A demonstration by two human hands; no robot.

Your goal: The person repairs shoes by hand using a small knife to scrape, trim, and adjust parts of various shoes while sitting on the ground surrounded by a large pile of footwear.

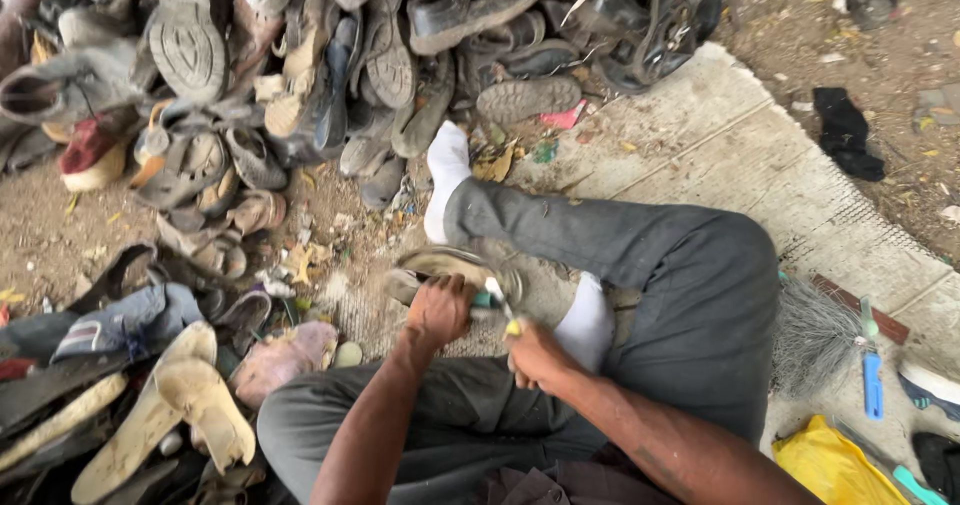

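Left hand grips the worn grey shoe sole, pressed on the ground just beside the person's white-socked foot. Right hand, nearer that foot, is closed around a green-handled tool touching the sole. Heaped old shoes lie beyond.

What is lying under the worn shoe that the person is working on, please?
The worn shoe rests on sandy ground beside a white-socked foot; the left hand covers its near end.

Bare dirt ground under flat daylight; pale woven mat spread out; heap of worn shoes behind.
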